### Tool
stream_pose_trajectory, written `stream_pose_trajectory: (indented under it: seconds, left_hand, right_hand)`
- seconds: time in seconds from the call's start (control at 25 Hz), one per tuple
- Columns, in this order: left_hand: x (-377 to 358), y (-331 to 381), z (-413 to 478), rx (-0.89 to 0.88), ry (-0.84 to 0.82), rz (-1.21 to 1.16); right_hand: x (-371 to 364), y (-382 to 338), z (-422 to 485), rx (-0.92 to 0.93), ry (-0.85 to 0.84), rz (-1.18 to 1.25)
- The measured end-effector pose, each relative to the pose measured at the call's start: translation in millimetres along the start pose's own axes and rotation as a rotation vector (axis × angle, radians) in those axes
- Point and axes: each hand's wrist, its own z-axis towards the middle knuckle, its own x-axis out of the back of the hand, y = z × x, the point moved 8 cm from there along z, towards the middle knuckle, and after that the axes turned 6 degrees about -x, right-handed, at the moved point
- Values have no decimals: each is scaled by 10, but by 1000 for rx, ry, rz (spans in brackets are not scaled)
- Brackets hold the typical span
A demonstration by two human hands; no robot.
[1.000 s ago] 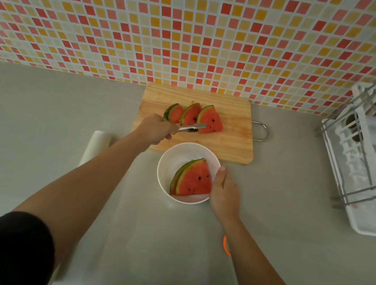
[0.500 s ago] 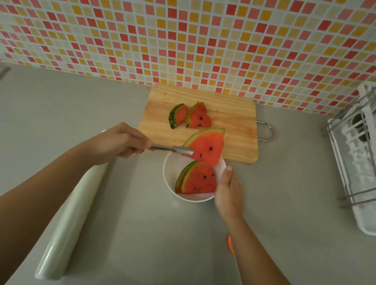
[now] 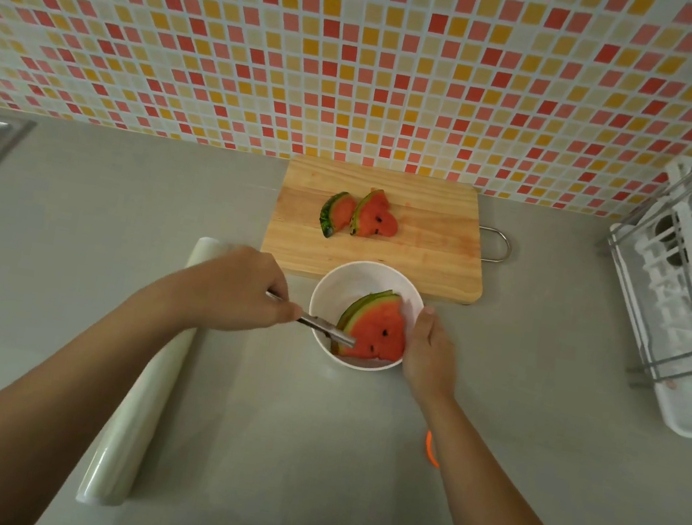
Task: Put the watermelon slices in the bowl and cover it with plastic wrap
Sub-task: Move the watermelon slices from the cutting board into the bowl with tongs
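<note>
left hand (image 3: 238, 290) clenched around metal tongs (image 3: 324, 326), tips at the rind edge of the stacked slices (image 3: 376, 329) inside the white bowl (image 3: 361, 267). right hand (image 3: 429, 354) cups the bowl's right wall, thumb at the rim. two more slices (image 3: 358, 216) on the cutting board (image 3: 380, 263), just beyond the bowl. plastic wrap roll (image 3: 136, 410) lies near left, under the left forearm.

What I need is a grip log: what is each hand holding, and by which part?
The left hand grips metal tongs by their handle end. The right hand holds the white bowl by its right rim.
</note>
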Motion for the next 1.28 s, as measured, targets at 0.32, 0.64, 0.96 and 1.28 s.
stream_pose_trajectory:
  seconds: [0.32,0.64,0.96,1.28]
  left_hand:
    - [-21,-742,688,472,363,-603]
    - [-388,-828,1187,463,393,-1017]
    - [-443,-559,227,166,323,-973]
    - [-380,162,-97,26,200,-207]
  right_hand:
    - [-12,52,22,-28,-14,-26]
    - [-9,69,47,-35,5,-11]
    - [-10,115,7,-100,-2,37]
    - [-11,105,-10,-109,0,41]
